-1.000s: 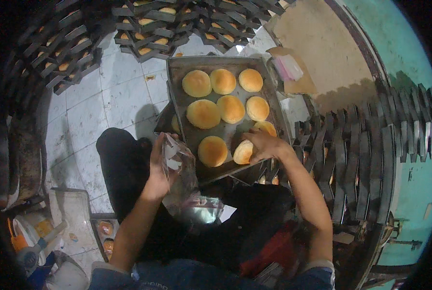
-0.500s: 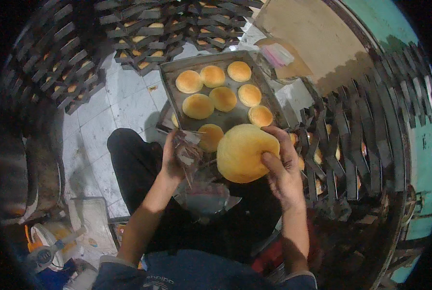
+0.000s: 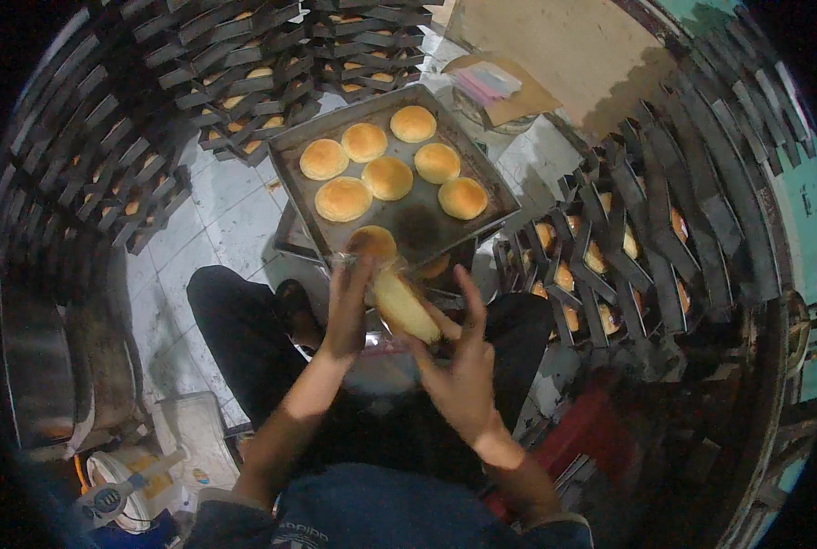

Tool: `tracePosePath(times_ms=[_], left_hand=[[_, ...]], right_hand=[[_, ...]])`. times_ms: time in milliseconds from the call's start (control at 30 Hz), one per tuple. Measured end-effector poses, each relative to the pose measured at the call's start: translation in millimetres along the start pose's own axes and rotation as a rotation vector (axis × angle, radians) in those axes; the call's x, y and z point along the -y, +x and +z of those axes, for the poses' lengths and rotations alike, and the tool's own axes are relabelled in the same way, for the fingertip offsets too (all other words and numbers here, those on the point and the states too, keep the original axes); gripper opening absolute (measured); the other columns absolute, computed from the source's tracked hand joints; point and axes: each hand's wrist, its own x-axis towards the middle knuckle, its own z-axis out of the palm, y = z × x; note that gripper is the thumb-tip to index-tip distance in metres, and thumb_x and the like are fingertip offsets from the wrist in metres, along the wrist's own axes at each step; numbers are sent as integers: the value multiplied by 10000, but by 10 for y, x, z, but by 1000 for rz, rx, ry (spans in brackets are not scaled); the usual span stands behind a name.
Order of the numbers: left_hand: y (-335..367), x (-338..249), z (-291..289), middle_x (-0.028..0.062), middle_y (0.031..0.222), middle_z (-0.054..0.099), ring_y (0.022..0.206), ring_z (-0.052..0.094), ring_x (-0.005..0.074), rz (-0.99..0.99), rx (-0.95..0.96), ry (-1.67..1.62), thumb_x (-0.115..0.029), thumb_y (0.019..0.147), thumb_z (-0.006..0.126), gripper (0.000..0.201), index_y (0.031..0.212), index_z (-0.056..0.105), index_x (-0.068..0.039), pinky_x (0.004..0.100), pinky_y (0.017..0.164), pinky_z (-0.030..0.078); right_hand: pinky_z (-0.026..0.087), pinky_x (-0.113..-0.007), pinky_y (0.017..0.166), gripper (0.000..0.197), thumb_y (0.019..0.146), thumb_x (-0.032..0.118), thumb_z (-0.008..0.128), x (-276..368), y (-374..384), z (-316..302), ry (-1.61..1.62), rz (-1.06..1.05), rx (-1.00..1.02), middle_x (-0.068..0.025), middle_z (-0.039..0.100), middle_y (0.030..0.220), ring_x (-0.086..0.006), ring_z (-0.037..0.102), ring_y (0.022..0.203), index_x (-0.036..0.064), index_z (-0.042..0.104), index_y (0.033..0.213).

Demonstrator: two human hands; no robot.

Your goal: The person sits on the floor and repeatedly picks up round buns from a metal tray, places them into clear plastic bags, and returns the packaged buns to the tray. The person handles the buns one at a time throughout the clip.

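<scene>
Presently, a round golden-yellow bun [image 3: 407, 309] and thin clear plastic [image 3: 387, 273] are being gripped by the left hand [image 3: 345, 311] near a square grey metal tray [image 3: 418, 224]. The bun's lower end is being touched by the half-open right hand [image 3: 461, 380]

Tray [image 3: 419, 224]: bare metal at its near right lies open from above; buns [image 3: 388, 177] obstruct much of the rest. Near corner: left hand [image 3: 346, 306] and held bun [image 3: 403, 306] block direct entry. Right side: right stacks [image 3: 651, 229] limit passage. Left side: open floor [image 3: 198, 238] runs between left leg [image 3: 235, 316] and left stacks [image 3: 120, 137].
</scene>
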Motion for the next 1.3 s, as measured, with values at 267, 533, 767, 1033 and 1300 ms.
tracePosePath(times_ms=[267, 533, 767, 1033, 1300], left_hand=[[-462, -260, 228, 79, 1287, 566, 1185, 561, 234, -188, 56, -413, -492, 975, 530, 592, 1419, 435, -112, 394, 1019, 456], [-548, -230, -102, 84, 1330, 533, 1210, 533, 239, -11, -17, -270, -436, 935, 608, 628, 1428, 414, -98, 403, 1023, 450], [-335, -629, -377, 114, 1305, 580, 1185, 565, 291, 177, -251, -188, -488, 941, 542, 596, 1368, 486, -77, 450, 1031, 439], [-415, -683, -494, 127, 1326, 560, 1189, 564, 278, 168, -176, -349, -517, 940, 528, 657, 1394, 449, -48, 419, 974, 481], [-513, -635, -525, 159, 1305, 566, 1213, 553, 274, 203, -216, -233, -464, 943, 560, 629, 1366, 471, -7, 449, 1036, 447]], right_hand=[[372, -478, 1122, 726, 775, -115, 640, -239, -193, 331, -247, -442, 255, -211, 494, 1443, -431, 442, 1357, 68, 449, 1452], [402, -506, 1079, 656, 816, -58, 648, -87, 36, 576, -233, -419, 256, -239, 508, 1402, -468, 417, 1347, 125, 450, 1415], [527, -450, 792, 492, 846, 63, 689, 24, -270, 940, -52, -339, 414, -262, 606, 1131, -388, 640, 969, 79, 466, 1284], [549, -457, 592, 395, 931, 157, 607, -77, -153, 984, -229, -171, 467, -184, 673, 775, -350, 680, 657, 46, 511, 1298], [552, -386, 578, 296, 916, 184, 648, -77, -157, 1170, -257, -410, 375, -142, 680, 772, -300, 688, 668, 51, 587, 1174]])
